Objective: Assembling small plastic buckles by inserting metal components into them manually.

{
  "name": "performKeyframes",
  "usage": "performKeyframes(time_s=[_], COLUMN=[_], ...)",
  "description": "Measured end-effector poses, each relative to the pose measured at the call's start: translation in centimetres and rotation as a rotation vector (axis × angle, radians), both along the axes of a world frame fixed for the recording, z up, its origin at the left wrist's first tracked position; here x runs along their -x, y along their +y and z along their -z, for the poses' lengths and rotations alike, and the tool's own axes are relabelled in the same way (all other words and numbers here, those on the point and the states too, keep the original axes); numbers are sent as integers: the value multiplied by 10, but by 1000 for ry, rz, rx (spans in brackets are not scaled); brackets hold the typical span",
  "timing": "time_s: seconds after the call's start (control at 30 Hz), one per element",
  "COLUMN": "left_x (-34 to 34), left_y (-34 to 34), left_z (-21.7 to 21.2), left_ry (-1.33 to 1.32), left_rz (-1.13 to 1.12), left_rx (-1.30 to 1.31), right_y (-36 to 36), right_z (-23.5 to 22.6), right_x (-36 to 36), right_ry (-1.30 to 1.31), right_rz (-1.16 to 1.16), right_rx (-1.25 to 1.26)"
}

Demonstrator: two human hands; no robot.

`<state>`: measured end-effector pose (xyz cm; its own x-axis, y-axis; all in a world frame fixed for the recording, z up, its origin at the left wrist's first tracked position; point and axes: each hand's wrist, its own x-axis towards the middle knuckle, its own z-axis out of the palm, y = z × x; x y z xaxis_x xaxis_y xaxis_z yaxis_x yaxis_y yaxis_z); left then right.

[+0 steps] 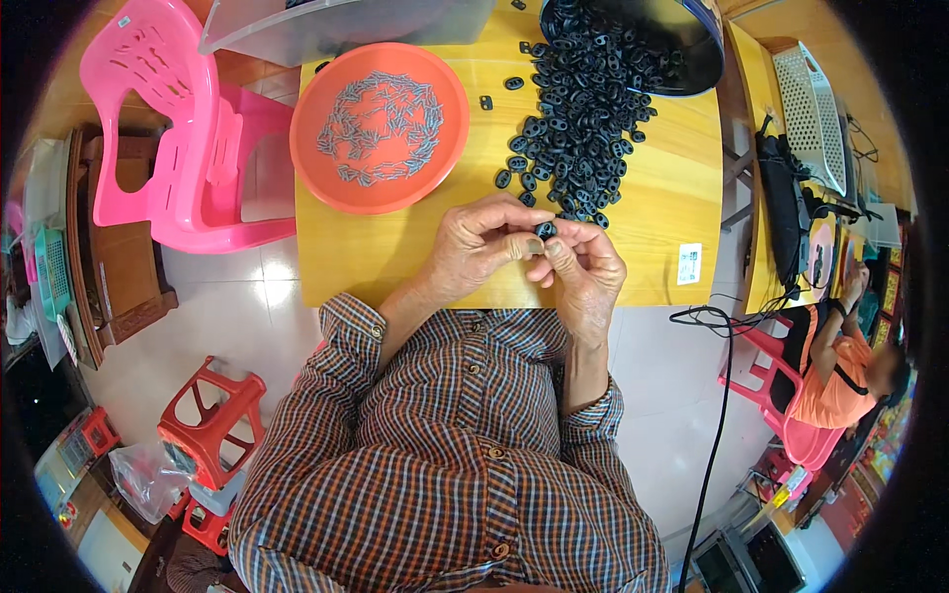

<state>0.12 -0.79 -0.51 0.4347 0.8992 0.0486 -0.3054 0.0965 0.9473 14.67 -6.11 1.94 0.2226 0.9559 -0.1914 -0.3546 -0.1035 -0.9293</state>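
Note:
A small black oval part with holes (pixel 545 230) is pinched between my two hands over the near edge of the yellow table. My left hand (pixel 484 245) grips it from the left with thumb and forefinger. From the right, my right hand (pixel 583 267) holds the same part, its thumb against the near side. Just beyond my hands lies a heap of like black parts (pixel 583 128), spilling from a tipped dark tub (pixel 707 49). To the left, an orange-red plastic bowl (pixel 308 148) holds many small grey metal pins (pixel 381 124); neither hand touches it.
The yellow table (pixel 662 188) has a white label (pixel 689 264) at its right. A clear plastic bin (pixel 336 35) stands at the back left. A pink chair (pixel 188 148) is left, red stools (pixel 213 420) lower left. A black cable (pixel 727 395) hangs right; another person (pixel 840 371) sits beyond.

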Motion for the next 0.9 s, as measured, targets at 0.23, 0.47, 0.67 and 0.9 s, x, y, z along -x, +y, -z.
performKeyframes(time_s=[0.23, 0.47, 0.67, 0.9], left_x=[4, 27, 85, 85], left_y=[1, 5, -14, -11], left_z=[-2, -41, -132, -227], left_ry=[7, 353, 93, -392], left_rz=[4, -308, -1206, -1327], left_rx=[21, -401, -1040, -1584], right_y=[1, -5, -17, -6], right_z=[-2, -11, -8, -6], right_x=[7, 13, 30, 56], right_ry=[-21, -62, -422, -709], right_rz=[8, 22, -342, -363], right_rx=[39, 139, 341, 261])
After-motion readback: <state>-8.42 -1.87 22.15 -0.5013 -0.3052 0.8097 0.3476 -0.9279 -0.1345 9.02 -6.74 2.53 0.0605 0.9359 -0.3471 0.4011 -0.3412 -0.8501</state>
